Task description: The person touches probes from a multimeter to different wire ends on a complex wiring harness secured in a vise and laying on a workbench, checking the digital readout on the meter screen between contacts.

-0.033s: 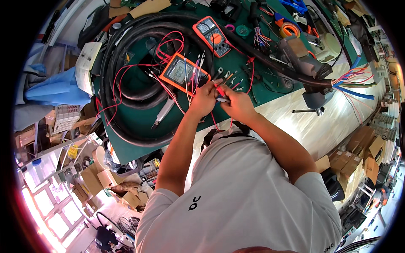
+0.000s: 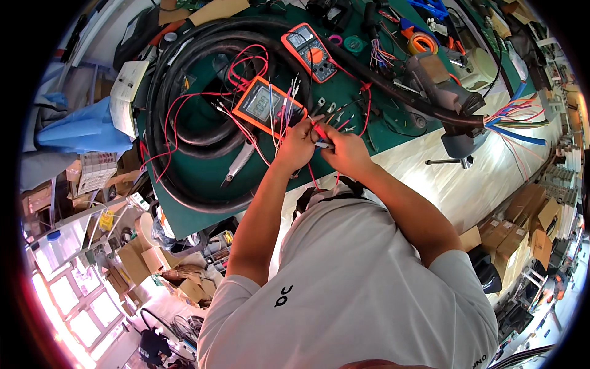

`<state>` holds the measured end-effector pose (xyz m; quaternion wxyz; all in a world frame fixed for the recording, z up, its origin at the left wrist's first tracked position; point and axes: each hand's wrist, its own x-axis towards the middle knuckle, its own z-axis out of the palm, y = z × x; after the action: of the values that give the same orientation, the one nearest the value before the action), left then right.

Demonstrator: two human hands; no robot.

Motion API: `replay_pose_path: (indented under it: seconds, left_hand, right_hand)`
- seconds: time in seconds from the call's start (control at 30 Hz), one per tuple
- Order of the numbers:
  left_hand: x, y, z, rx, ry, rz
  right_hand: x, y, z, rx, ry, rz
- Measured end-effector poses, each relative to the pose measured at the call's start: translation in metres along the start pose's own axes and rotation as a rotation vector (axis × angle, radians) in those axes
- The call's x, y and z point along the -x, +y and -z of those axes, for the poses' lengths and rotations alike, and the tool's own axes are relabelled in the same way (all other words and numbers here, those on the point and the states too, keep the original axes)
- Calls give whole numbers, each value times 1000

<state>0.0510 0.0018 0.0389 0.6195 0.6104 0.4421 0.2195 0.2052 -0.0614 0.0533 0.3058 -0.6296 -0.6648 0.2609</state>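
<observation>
My left hand (image 2: 296, 146) is closed with its fingertips pinched together; what sits between them is hidden. Thin white and coloured wires pass beside it and over an orange multimeter (image 2: 265, 108) lying just beyond. Fingers bent, my right hand (image 2: 348, 151) grips a red test probe (image 2: 320, 131) that points toward the left fingertips. A pale grey piece shows under the probe by the right fingers, its kind unclear. Both hands almost meet above the table's near edge. A second red-orange multimeter (image 2: 309, 53) lies farther off, with red leads.
A thick black cable (image 2: 184, 197) lies coiled on the green table (image 2: 184, 224); its stripped end with coloured wires (image 2: 513, 114) sticks out at the right, by a grey vise (image 2: 455, 140). A utility knife (image 2: 238, 162) lies inside the coil. Orange tape (image 2: 422, 42) sits at the back.
</observation>
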Motion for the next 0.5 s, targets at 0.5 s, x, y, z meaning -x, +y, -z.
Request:
replay_pose_path:
  seconds: [0.5]
  left_hand:
    - [14, 9, 7, -206, 330, -69]
  right_hand:
    - [-2, 5, 3, 39, -129, 4]
